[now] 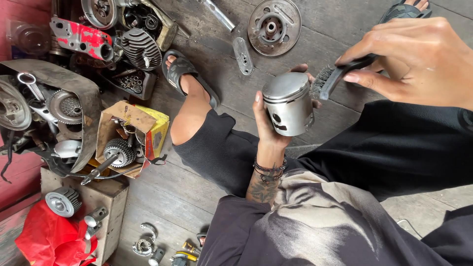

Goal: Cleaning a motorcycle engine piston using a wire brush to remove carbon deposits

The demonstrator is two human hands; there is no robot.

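**One head camera, looking steeply down**

I had only a single view, from the camera worn on the person's head. It faced almost straight down over the seated person's lap and legs onto the plank floor (315,29). It sat close: the left hand (268,120) and right hand (419,59) filled the upper right of the frame, with the piston (289,104) near the middle. The far floor lay along the top edge, the person's own clothing along the bottom edge. The cardboard box (129,138) of parts sat toward the left edge. No second view overlapped it.
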